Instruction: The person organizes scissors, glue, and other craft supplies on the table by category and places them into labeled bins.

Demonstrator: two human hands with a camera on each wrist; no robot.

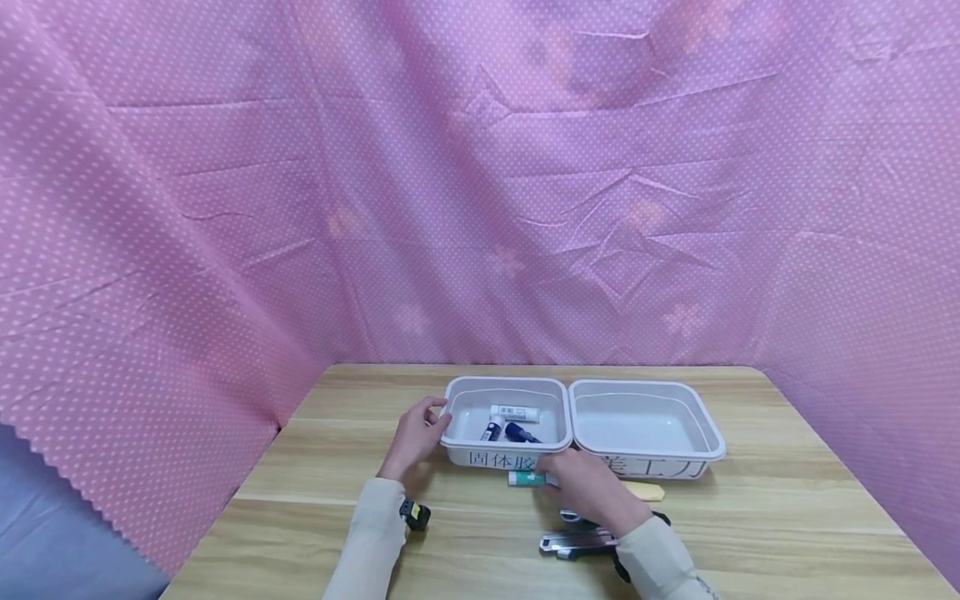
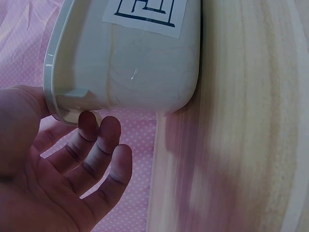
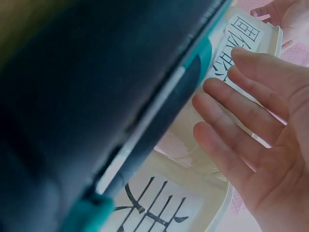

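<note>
One green tube (image 1: 522,479) lies close by the right hand (image 1: 587,485).

Tubes (image 1: 514,413) in left bin (image 1: 480,457), cutter (image 1: 564,542) in front

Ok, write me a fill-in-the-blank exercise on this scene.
1. The left hand touches the ____-hand box.
2. The glue stick nearest the right hand is white and ____.
3. The other box bears a label with ____-coloured writing.

Missing words: left; green; black.
</note>
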